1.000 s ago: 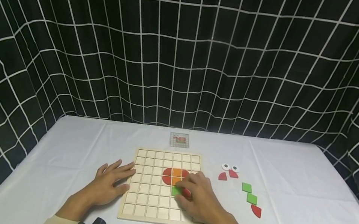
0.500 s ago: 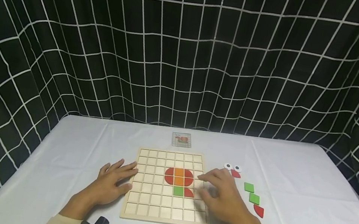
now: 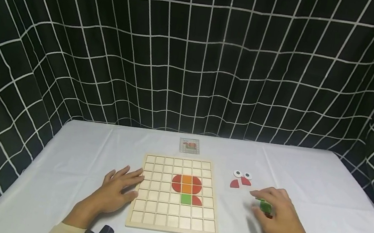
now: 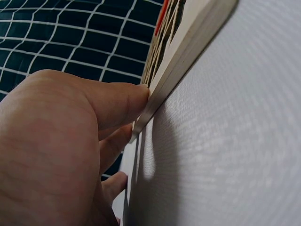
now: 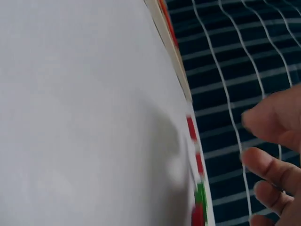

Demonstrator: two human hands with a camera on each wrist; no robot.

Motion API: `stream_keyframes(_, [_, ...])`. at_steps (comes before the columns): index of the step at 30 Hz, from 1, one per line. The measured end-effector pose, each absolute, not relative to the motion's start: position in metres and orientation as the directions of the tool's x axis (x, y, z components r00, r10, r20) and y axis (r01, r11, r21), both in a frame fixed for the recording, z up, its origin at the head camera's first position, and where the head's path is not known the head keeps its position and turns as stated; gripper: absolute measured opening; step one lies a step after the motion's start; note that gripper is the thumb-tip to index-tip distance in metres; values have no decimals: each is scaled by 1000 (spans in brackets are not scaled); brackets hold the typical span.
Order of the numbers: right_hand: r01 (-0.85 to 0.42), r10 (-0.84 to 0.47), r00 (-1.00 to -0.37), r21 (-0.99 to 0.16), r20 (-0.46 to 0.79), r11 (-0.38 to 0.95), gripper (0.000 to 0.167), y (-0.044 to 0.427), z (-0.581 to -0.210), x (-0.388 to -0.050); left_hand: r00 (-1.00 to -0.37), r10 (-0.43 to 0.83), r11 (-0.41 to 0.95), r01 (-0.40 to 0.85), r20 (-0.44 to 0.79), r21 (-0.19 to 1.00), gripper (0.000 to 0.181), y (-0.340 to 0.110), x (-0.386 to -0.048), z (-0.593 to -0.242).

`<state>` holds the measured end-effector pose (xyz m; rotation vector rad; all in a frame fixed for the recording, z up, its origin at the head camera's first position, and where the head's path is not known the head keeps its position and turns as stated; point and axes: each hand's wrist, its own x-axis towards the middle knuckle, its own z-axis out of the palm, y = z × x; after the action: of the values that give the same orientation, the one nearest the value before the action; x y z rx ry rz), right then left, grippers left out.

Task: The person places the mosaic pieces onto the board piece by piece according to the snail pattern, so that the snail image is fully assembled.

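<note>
A wooden grid board [image 3: 157,207] lies on the white table. My left hand [image 3: 111,191] rests at its left edge, fingers spread; the left wrist view shows the thumb [image 4: 124,101] touching the rim. Set in the grid are red quarter-round pieces [image 3: 176,183] beside two orange squares [image 3: 186,188], with a green square [image 3: 186,199] and a red quarter-round [image 3: 196,201] below them. My right hand [image 3: 281,217] hovers over loose green squares [image 3: 265,207], partly covering them. In the right wrist view, its thumb and fingers are apart with nothing between them.
Two round eye pieces [image 3: 237,173] and two red quarter-round pieces [image 3: 235,184] lie right of the board. A small picture card [image 3: 189,146] lies behind the board. A black curtain with white grid lines [image 3: 195,54] hangs beyond the table.
My right hand has left the red quarter-round on the board and moved right, over the loose green squares. The left hand keeps its place at the board's edge.
</note>
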<state>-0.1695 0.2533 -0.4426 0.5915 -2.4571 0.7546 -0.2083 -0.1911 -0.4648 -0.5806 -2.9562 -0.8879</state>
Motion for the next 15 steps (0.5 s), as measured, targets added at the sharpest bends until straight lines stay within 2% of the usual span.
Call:
stream_keyframes(6, [-423,-210,-859,-415,467,806,50,280,-451,-167,-933,344,775,345,106,530,45,-191,-208,-464])
stream_keyframes(10, [-357,-168,-892,-426,420,831,48,284,-457,-168,-932,347,773,350,109,529,45,-190,-208,-464])
stream_keyframes(15, [-205,-61,-944,-433,324,878,44,280,-461,-169,-930,351,774,352,106,527,44,-190,-208,-464])
